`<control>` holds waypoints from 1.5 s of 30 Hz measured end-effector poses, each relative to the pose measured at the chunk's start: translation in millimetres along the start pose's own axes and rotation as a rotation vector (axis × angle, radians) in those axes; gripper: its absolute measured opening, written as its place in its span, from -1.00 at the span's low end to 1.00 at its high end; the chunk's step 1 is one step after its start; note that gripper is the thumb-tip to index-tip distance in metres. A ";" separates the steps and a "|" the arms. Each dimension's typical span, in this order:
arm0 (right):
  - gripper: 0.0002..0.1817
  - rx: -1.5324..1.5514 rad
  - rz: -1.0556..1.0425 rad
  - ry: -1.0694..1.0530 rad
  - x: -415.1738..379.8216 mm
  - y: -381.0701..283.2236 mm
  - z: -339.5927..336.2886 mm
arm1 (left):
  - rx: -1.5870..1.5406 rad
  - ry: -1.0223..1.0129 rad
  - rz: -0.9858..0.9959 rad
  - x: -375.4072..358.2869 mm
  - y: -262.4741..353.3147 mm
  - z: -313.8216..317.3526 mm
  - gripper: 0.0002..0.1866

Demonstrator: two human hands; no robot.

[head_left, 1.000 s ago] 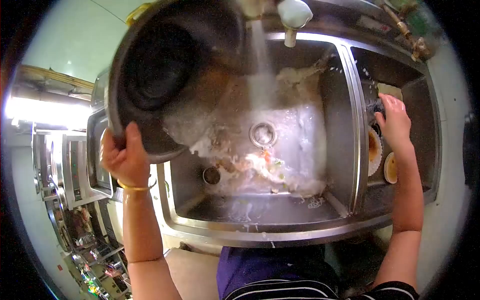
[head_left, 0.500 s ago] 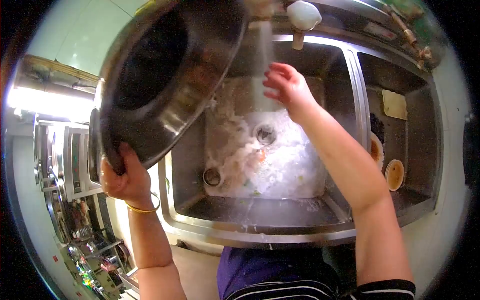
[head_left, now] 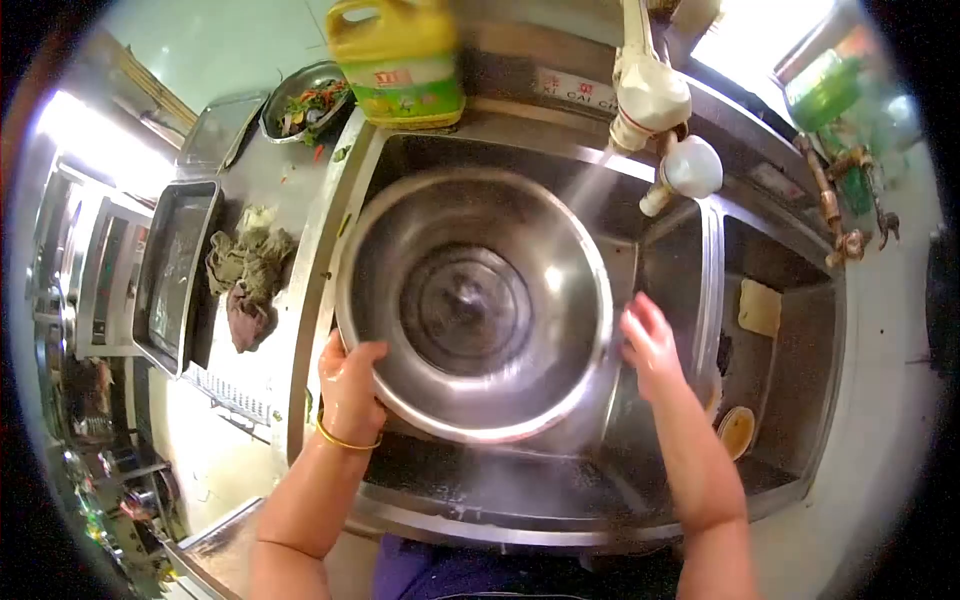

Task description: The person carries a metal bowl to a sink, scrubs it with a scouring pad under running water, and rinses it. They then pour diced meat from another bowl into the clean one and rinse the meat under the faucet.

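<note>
A large stainless steel basin (head_left: 560, 345) lies nearly level in the left sink compartment (head_left: 640, 385), its inside facing up. My left hand (head_left: 350, 385) is closed on its near-left rim, thumb over the edge and fingers hidden beneath. Just off the right side of the rim, my right hand (head_left: 650, 345) is open with its fingers loosely curved. From the white faucet (head_left: 650, 100), a stream of water (head_left: 588, 188) runs down behind the basin's far-right edge. The basin hides most of the sink floor.
On the left counter are grey rags (head_left: 250, 265), a metal tray (head_left: 178, 275) and a bowl of vegetable scraps (head_left: 305, 105). A yellow jug (head_left: 400, 70) stands behind the sink. The right compartment (head_left: 785, 390) holds a pale sponge (head_left: 760, 307) and a small round dish (head_left: 737, 432).
The basin has come down from its raised tilt at the left into the sink, left hand still on its rim. My right hand has left the water stream and moved toward me.
</note>
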State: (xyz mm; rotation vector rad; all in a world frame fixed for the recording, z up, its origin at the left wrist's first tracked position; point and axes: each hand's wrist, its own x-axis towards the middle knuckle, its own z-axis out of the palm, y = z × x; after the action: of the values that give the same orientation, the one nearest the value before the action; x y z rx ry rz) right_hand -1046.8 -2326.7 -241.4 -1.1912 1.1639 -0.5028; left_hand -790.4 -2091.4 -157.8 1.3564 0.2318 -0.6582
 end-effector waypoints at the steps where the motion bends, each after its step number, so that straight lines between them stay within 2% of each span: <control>1: -0.36 0.122 0.156 -0.097 -19.5 -6.2 -9.5 | 0.004 0.002 -0.074 2.7 -5.5 -1.9 -0.77; 3: -0.44 0.293 0.319 -0.219 -31.9 2.5 -25.6 | 0.027 0.009 -0.226 6.9 -20.5 -7.9 -0.72; 4: -0.50 0.358 0.299 -0.209 -38.7 -10.0 -22.8 | 0.067 0.026 -0.320 4.1 -23.6 -1.4 -0.70; 5: -0.47 0.433 0.216 -0.249 -45.7 -28.7 -21.8 | -0.003 -0.060 -0.354 17.5 -48.6 -11.8 -0.69; 7: -0.44 0.091 0.009 -0.177 -58.2 -61.6 -9.5 | -0.029 -0.179 -0.475 29.4 -80.1 -14.2 -0.73; 8: -0.37 0.158 -0.076 -0.184 -54.6 -54.7 -10.6 | -0.039 -0.217 -0.535 41.8 -103.2 -19.9 -0.74; 10: -0.35 -0.039 -0.222 -0.099 -59.3 -52.5 -7.6 | -0.040 -0.358 -0.589 53.6 -133.7 -19.2 -0.73; 11: -0.34 -0.139 -0.296 -0.057 -60.9 -52.0 -4.7 | 0.052 -0.367 -0.593 55.8 -146.2 -13.0 -0.67; 12: -0.28 -0.267 -0.304 -0.033 -68.3 -54.7 -4.3 | 0.031 -0.387 -0.654 73.3 -171.7 -12.7 -0.58; 13: -0.27 -0.340 -0.404 -0.008 -75.4 -54.1 -2.6 | 0.009 -0.404 -0.717 86.4 -192.4 -12.4 -0.48; 15: -0.25 -0.486 -0.602 0.044 -91.6 -51.6 0.2 | -0.062 -0.299 -0.791 74.6 -194.0 28.2 -0.32; 16: -0.23 -0.583 -0.630 0.094 -99.7 -48.2 -5.5 | -0.101 -0.252 -0.834 75.1 -196.4 44.8 -0.23; 17: -0.21 -0.679 -0.655 0.148 -108.0 -44.7 -11.3 | -0.195 -0.290 -0.846 77.3 -201.1 49.4 -0.19; 19: -0.28 -0.667 -0.636 0.239 -109.1 -31.0 -23.3 | -0.394 -0.369 -0.864 79.4 -204.2 61.4 -0.09; 20: -0.28 -0.591 -0.613 0.274 -103.7 -27.5 -25.9 | -0.400 -0.346 -0.855 82.8 -199.0 68.3 -0.06; 23: -0.31 -0.402 -0.527 0.337 -91.1 -22.2 -23.0 | -0.366 -0.509 -0.794 134.6 -184.3 66.5 -0.14; 25: -0.33 -0.352 -0.462 0.331 -78.1 -28.7 -15.2 | -0.174 -0.436 -0.577 132.3 -115.8 67.8 -0.43; 27: -0.38 -0.127 -0.462 0.301 -51.3 0.2 -9.1 | 0.150 -0.441 -0.150 94.3 -41.5 61.3 -0.67; 29: -0.29 -0.037 -0.402 0.280 -32.2 17.9 14.9 | 0.281 -0.369 0.032 61.2 9.1 48.4 -0.76; 31: -0.11 -0.679 -0.721 0.455 -14.0 20.8 39.8 | 0.386 -0.284 0.215 24.4 34.8 37.9 -0.78; 32: 0.06 -0.804 -0.846 0.365 -8.5 12.0 46.0 | 0.363 -0.257 0.282 10.5 38.5 33.6 -0.78; 33: 0.10 -1.106 -0.842 0.300 -4.2 1.4 56.1 | 0.556 -0.165 0.300 -5.2 47.6 32.2 -0.76; 34: 0.01 -1.288 -0.994 0.252 5.7 -4.4 64.3 | 0.481 -0.163 0.358 -13.2 45.4 35.0 -0.82; 35: -0.16 -1.425 -0.997 0.248 13.9 -11.2 73.2 | 0.403 -0.162 0.410 -18.9 41.5 36.3 -0.88; 37: -0.12 -1.499 -0.884 0.136 36.7 -7.7 86.7 | 0.461 -0.198 0.532 -15.4 25.6 21.8 -0.90; 39: -0.10 -1.613 -0.789 0.081 66.1 42.7 110.0 | 0.463 -0.192 0.618 -10.8 11.9 17.6 -0.85; 40: -0.11 -1.399 -0.628 -0.056 43.6 46.4 127.7 | 0.440 -0.177 0.650 -9.8 6.8 24.2 -0.82; 41: -0.08 -1.371 -0.821 0.033 37.4 77.8 150.2 | 0.432 -0.156 0.658 -5.0 1.7 27.4 -0.85; 43: -0.06 -1.199 -0.589 -0.341 6.6 87.6 190.5 | 0.320 -0.122 0.617 1.3 -1.6 34.3 -0.89; 44: -0.14 -0.810 -0.405 -0.420 -25.0 50.7 194.8 | 0.220 -0.110 0.564 1.5 0.2 37.2 -0.89; 45: -0.19 -0.950 -0.357 -0.589 -38.1 20.5 180.2 | 0.124 -0.098 0.504 -0.3 -1.3 36.9 -0.88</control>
State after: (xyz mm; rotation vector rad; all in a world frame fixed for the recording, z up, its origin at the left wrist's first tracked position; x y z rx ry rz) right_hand -905.8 -2207.2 -256.2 -2.1996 0.6488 0.2066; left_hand -799.2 -2126.5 -150.5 1.4245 -0.2303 -0.3158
